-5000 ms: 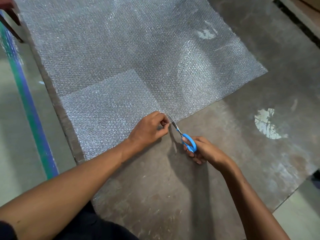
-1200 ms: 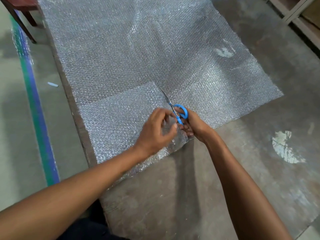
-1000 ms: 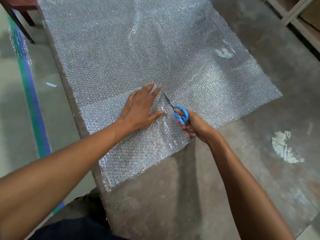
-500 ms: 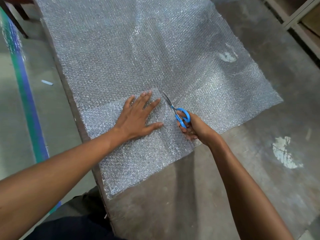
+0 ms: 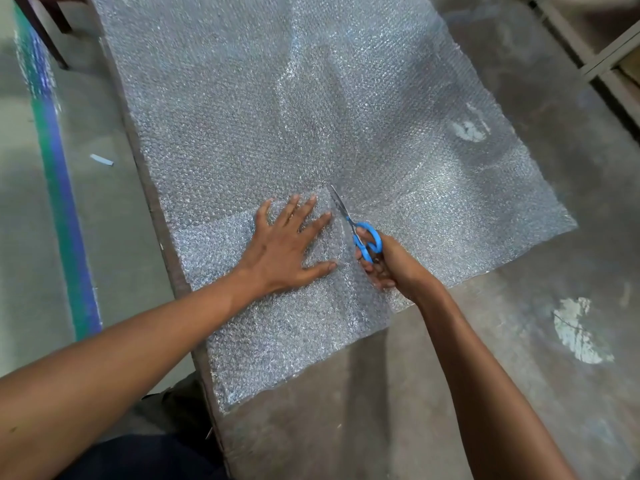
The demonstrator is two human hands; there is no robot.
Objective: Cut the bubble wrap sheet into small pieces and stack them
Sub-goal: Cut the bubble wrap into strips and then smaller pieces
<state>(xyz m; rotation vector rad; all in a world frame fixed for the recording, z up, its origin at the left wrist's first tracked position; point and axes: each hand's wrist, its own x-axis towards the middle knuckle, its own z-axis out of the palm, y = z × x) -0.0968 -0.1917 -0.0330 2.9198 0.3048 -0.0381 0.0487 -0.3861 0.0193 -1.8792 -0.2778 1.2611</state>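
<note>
A large clear bubble wrap sheet [image 5: 311, 109] lies spread over a worn brown table [image 5: 363, 410]. A cut runs up from its near edge, leaving a rectangular flap [image 5: 277, 334] on the near left. My left hand [image 5: 289, 249] presses flat on that flap, fingers spread. My right hand [image 5: 391, 265] grips blue-handled scissors [image 5: 360, 233]. The blades point away from me, with their tips at the far end of the cut, just right of my left fingertips.
The table's left edge [image 5: 156, 216] borders a grey floor with a green and blue stripe [image 5: 59, 174] and a small white scrap [image 5: 101, 160]. Dark furniture legs [image 5: 41, 32] stand at the far left, a pale frame [image 5: 609, 53] at the far right. White worn patches [image 5: 575, 330] mark the tabletop.
The scissors have cut up from the near edge into the sheet. My left hand let go of the pinched edge and moved onto the flap, flat, where it has stayed.
</note>
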